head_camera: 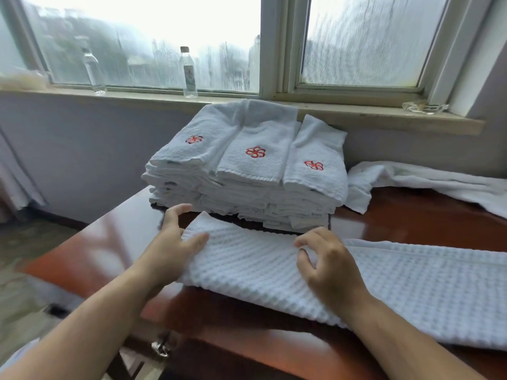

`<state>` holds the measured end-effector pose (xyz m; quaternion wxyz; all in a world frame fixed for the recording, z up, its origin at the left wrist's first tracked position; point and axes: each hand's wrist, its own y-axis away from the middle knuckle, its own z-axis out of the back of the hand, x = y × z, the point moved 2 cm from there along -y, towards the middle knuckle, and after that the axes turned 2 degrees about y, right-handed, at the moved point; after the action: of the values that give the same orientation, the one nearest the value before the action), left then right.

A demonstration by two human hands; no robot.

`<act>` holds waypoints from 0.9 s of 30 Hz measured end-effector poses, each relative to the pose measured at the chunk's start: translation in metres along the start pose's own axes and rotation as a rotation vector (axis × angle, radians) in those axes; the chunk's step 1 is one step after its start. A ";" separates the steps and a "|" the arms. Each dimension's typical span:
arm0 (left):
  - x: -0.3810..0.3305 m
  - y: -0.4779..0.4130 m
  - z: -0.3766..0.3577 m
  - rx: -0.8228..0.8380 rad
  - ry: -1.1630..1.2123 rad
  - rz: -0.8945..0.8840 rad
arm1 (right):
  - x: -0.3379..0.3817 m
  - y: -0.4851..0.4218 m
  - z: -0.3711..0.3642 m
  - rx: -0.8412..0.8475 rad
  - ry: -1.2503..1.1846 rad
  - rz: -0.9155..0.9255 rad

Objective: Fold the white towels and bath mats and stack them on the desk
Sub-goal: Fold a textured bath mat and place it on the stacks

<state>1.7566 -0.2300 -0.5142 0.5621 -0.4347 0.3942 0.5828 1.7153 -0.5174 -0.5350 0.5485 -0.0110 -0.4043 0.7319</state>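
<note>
A white waffle-weave bath mat (pixel 397 286) lies along the reddish-brown desk (pixel 236 333), its left part folded over itself. My left hand (pixel 172 242) holds the mat's left end, thumb on top and fingers reaching round the edge. My right hand (pixel 326 261) rests on the middle of the mat with loosely curled fingers, thumb and forefinger close together on the cloth. Behind the mat stands a tall stack of folded white towels (pixel 247 187) with red flower emblems on the top three.
An unfolded white towel (pixel 428 182) lies crumpled at the desk's back right. Two clear plastic bottles (pixel 188 72) (pixel 93 69) stand on the windowsill (pixel 356 113), and a glass ashtray (pixel 425 106) sits at its right end. The floor (pixel 24 270) is to the left of the desk.
</note>
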 end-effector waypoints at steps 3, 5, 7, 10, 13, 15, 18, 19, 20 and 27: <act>-0.027 0.006 -0.004 0.006 0.174 0.015 | 0.002 0.006 0.008 0.059 -0.121 -0.163; -0.048 0.013 -0.022 0.052 0.204 -0.027 | -0.001 0.009 0.015 0.107 -0.295 -0.371; -0.070 0.022 -0.048 0.105 0.250 -0.085 | -0.007 0.011 0.029 0.094 -0.467 -0.557; -0.105 0.034 -0.096 0.346 0.401 -0.085 | -0.019 0.014 0.057 0.027 -0.698 -0.726; -0.143 0.044 -0.161 0.524 0.247 -0.175 | -0.035 0.021 0.089 0.017 -0.965 -0.884; -0.167 0.055 -0.210 0.600 0.195 -0.245 | -0.050 0.028 0.112 0.016 -1.097 -0.926; -0.192 0.076 -0.275 0.750 0.233 -0.317 | -0.082 0.046 0.150 -0.145 -1.251 -0.913; -0.194 0.082 -0.292 0.789 0.229 -0.330 | -0.094 0.054 0.162 -0.189 -1.298 -0.939; -0.193 0.086 -0.305 0.820 0.218 -0.338 | -0.105 0.063 0.171 -0.207 -1.333 -0.975; -0.126 0.089 -0.316 0.772 -0.215 -0.490 | -0.143 0.112 0.204 0.064 -1.342 -1.000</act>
<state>1.6869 -0.5740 -0.4951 0.8414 -0.2113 0.4075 0.2852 1.5898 -0.7595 -0.5261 0.4515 0.6231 -0.5813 0.2647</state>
